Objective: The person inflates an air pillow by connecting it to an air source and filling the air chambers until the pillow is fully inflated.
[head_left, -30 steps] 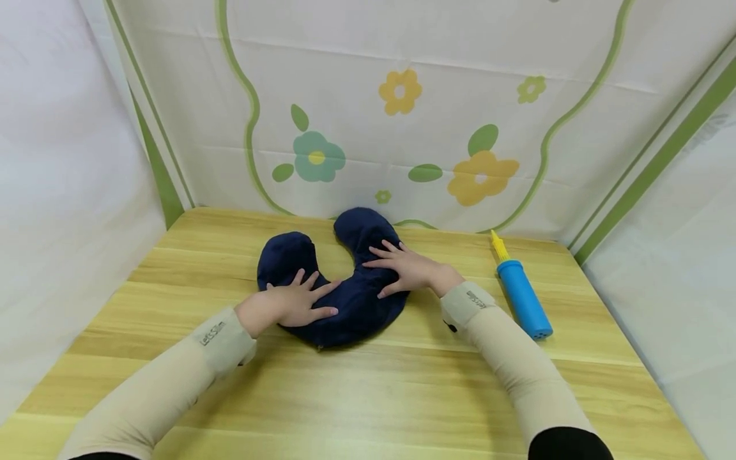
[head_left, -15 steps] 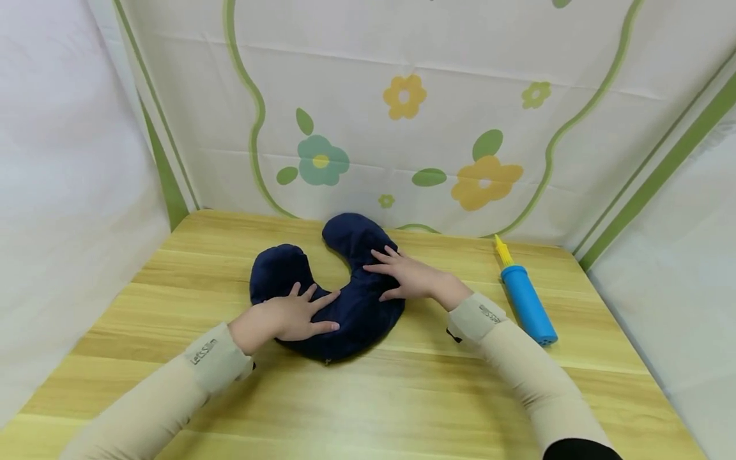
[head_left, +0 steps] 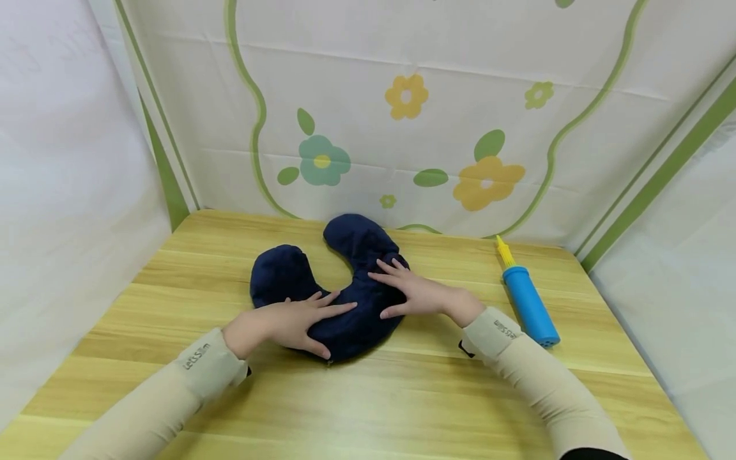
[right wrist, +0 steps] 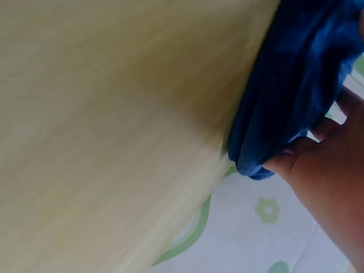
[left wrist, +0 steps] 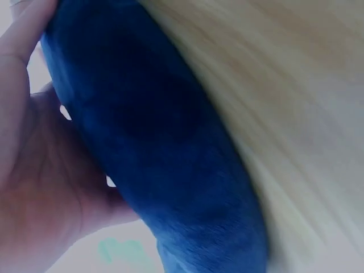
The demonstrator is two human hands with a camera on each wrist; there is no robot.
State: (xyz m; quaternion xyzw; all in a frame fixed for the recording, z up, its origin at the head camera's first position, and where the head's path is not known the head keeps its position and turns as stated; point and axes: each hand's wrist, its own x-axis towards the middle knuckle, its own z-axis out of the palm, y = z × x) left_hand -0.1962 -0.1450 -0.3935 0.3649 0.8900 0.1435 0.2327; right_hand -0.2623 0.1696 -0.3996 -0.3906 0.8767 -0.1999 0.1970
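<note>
A navy blue, U-shaped neck pillow [head_left: 353,329] lies on the wooden table, its two ends facing the back wall. My left hand [head_left: 290,324] rests palm down across the pillow's near left part, fingers spread. On the right arm of the pillow lies my right hand [head_left: 420,294], its fingers spread over the cloth. In the left wrist view, the left hand [left wrist: 54,176] touches the top of the plush pillow [left wrist: 153,125]. The right wrist view has the right hand [right wrist: 327,165] against the loosely folded pillow cloth [right wrist: 290,79].
A blue hand pump [head_left: 529,306] with a yellow nozzle lies on the table [head_left: 368,409] to the right of the pillow. Behind the table hangs a white curtain [head_left: 356,102] printed with flowers. White cloth walls stand at both sides.
The pillow has shifted slightly toward me and to the left in view, partly as the view tilted. My left hand's fingers have moved to the right across it; the right hand has slid slightly right.
</note>
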